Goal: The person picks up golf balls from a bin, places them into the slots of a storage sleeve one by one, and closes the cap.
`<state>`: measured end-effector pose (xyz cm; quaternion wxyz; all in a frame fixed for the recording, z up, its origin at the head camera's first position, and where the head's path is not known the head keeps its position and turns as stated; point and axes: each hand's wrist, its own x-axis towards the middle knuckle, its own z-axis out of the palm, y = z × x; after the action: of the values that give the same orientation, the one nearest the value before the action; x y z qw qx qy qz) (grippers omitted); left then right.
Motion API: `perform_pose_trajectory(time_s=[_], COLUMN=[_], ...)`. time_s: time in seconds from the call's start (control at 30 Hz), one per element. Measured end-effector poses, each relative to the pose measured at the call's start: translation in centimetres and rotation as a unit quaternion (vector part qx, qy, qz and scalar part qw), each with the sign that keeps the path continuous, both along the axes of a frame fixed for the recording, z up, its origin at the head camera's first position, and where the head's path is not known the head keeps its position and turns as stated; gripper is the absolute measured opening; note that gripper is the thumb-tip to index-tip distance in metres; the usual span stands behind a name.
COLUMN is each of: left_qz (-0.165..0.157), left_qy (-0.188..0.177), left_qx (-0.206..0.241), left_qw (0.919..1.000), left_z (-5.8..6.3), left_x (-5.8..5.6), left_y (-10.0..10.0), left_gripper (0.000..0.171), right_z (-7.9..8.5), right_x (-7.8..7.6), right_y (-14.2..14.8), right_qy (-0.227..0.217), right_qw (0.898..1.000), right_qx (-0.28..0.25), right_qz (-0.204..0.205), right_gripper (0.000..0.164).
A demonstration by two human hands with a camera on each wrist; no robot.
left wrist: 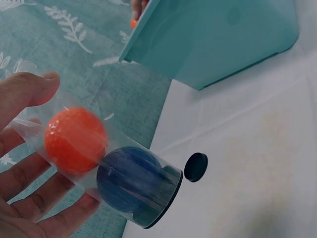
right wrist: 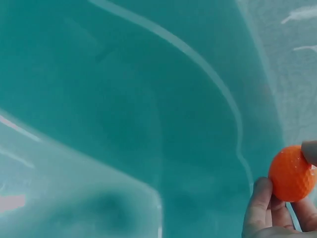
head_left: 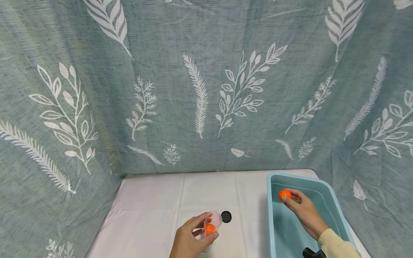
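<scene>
My left hand (head_left: 193, 237) grips a clear plastic tube (left wrist: 91, 186) that is open at the top. Inside it, an orange ball (left wrist: 76, 141) sits nearer the mouth and a dark blue ball (left wrist: 129, 178) lies against the black-capped bottom. Over the blue-green bin, my right hand (head_left: 304, 212) pinches another orange ball (head_left: 285, 195) between thumb and fingers. The right wrist view shows this ball (right wrist: 292, 173) has a dimpled surface, like a golf ball. A round black cap (head_left: 226, 216) lies on the table just right of the tube.
The blue-green bin (head_left: 270, 215) stands at the table's right side. A white cloth covers the table (head_left: 151, 208). Grey-green curtains with white leaf prints (head_left: 200, 93) hang behind and at both sides.
</scene>
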<state>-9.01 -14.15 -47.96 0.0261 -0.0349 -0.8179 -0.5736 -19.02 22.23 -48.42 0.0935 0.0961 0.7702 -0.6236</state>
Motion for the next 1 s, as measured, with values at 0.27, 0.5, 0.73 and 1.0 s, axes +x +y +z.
perform_pose_trajectory(time_s=[0.27,0.5,0.73,1.0], left_qz=[-0.002,-0.001,-0.005,-0.008], left_qy=[0.008,0.005,-0.001,0.021], left_qx=[0.001,0.007,0.006,-0.005], left_qw=[1.0000,1.0000,1.0000,0.9997], left_z=[0.0,0.1,0.6,0.8], left_x=[0.2,0.4,0.4,0.5], left_y=[0.2,0.4,0.6,0.5], left_gripper=[0.050,0.050,0.050,0.053], right_z=[2.5,4.3,5.9,6.9], right_x=[0.4,1.1,1.7,1.8], right_y=[-1.0,-2.6,-4.8,-7.7], right_qy=[0.033,0.066,0.101,0.125], right_qw=[0.999,0.995,0.988,0.979], right_qx=[-0.033,-0.047,-0.073,-0.125], right_qz=[0.020,0.053,0.088,0.104], right_gripper=[0.069,0.064,0.058,0.053])
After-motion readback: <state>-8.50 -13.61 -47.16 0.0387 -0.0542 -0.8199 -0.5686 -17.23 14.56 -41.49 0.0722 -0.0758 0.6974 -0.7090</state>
